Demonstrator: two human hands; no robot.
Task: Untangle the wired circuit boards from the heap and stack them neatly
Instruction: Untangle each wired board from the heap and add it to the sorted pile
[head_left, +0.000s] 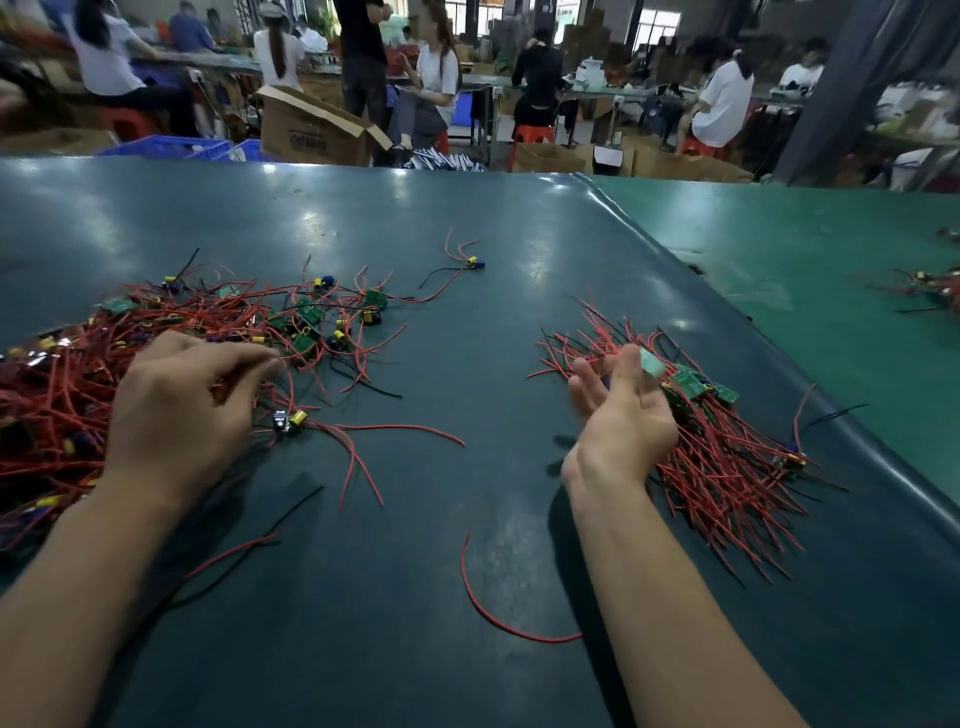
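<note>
A tangled heap of small green circuit boards with red and black wires (156, 332) covers the left of the dark table (467, 675). My left hand (182, 405) hovers at its right edge, fingertips pinching thin red wires. One wired board with a yellow capacitor (290, 420) lies just right of that hand. On the right, a sorted bundle of boards (727, 467) lies with wires aligned. My right hand (623, 415) holds a green board (651, 362) between thumb and fingers over that bundle's near end.
A single wired board (470, 262) lies apart at the far middle. Loose red wire (498, 618) and black wire (249, 551) lie near my forearms. A green conveyor belt (831, 249) runs along the right with more boards (935, 286). People sit at benches beyond.
</note>
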